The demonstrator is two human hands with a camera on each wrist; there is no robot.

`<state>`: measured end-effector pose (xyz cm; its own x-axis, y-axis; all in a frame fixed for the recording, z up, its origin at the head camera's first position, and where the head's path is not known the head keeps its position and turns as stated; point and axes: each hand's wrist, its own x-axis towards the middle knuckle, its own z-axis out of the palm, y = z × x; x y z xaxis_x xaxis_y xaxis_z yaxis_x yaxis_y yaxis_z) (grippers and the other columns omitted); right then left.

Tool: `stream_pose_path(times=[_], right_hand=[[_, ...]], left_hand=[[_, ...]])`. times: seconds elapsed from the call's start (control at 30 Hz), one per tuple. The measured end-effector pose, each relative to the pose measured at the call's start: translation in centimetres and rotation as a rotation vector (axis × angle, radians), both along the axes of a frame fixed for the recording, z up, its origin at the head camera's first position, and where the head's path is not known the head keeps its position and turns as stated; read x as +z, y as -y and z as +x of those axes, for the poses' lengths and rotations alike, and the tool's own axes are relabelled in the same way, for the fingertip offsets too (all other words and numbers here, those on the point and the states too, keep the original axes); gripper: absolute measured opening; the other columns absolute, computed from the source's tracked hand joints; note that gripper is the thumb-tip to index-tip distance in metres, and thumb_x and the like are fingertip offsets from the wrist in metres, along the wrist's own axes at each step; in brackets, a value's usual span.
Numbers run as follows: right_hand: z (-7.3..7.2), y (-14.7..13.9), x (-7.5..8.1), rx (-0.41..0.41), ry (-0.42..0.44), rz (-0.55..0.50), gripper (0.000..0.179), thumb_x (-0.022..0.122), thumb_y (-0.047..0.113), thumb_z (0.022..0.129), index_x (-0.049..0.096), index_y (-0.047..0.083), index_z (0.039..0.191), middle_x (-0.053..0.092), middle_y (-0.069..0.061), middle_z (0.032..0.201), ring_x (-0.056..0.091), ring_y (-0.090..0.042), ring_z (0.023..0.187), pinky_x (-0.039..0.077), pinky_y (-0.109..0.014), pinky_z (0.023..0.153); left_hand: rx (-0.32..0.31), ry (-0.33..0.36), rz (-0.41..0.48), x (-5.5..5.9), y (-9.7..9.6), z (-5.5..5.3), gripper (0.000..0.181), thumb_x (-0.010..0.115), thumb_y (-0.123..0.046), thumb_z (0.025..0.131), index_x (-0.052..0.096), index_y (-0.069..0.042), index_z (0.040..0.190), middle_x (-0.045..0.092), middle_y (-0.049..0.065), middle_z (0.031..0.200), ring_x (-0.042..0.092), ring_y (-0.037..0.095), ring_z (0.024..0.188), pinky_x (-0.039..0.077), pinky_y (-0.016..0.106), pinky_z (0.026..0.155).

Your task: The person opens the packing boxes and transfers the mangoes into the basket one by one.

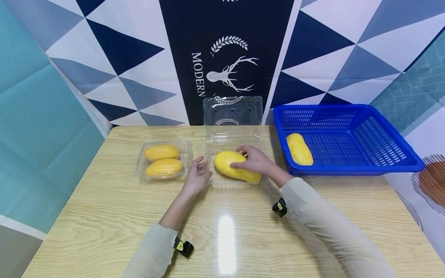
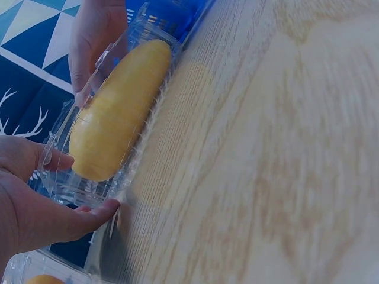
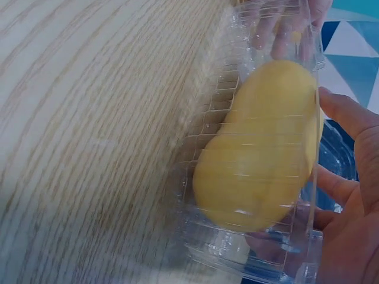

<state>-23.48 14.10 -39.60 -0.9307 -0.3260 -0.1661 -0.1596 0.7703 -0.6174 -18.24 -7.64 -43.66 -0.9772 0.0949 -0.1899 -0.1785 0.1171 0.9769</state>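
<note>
My right hand (image 1: 255, 160) grips a yellow mango (image 1: 227, 164) from above, thumb on its near side and fingers over the far side. The mango lies in a clear plastic clamshell box (image 1: 217, 183), whose lid (image 1: 232, 110) stands raised against the wall behind. At the box's left end is my left hand (image 1: 198, 177), its fingers loosely spread. In the left wrist view, the thumb (image 2: 98, 218) is right by the box's lower edge and a fingertip lies close to the mango. Through the clear wall, the right wrist view shows the mango's rounded side (image 3: 254, 160).
To the left stands another clear box (image 1: 189, 148) with two mangoes (image 1: 164, 168) in it. At the right, a blue plastic basket (image 1: 358, 168) holds a yellow mango (image 1: 299, 150) in its left end. A patterned wall covering (image 1: 139, 58) borders the wooden table's (image 1: 114, 216) back edge.
</note>
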Motion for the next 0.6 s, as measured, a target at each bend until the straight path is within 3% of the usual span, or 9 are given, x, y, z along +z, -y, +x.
stream_pose_path(times=[0.6], right_hand=[[-0.24, 0.40, -0.83, 0.030, 0.096, 0.013, 0.086, 0.074, 0.054, 0.072, 0.041, 0.013, 0.139, 0.051, -0.015, 0.134, 0.050, -0.030, 0.119, 0.043, -0.046, 0.100]], left_hand=[[0.017, -0.014, -0.006, -0.16, -0.13, -0.01, 0.066, 0.055, -0.003, 0.089, 0.022, -0.005, 0.146, 0.034, 0.024, 0.144, 0.040, 0.040, 0.129, 0.041, 0.048, 0.104]])
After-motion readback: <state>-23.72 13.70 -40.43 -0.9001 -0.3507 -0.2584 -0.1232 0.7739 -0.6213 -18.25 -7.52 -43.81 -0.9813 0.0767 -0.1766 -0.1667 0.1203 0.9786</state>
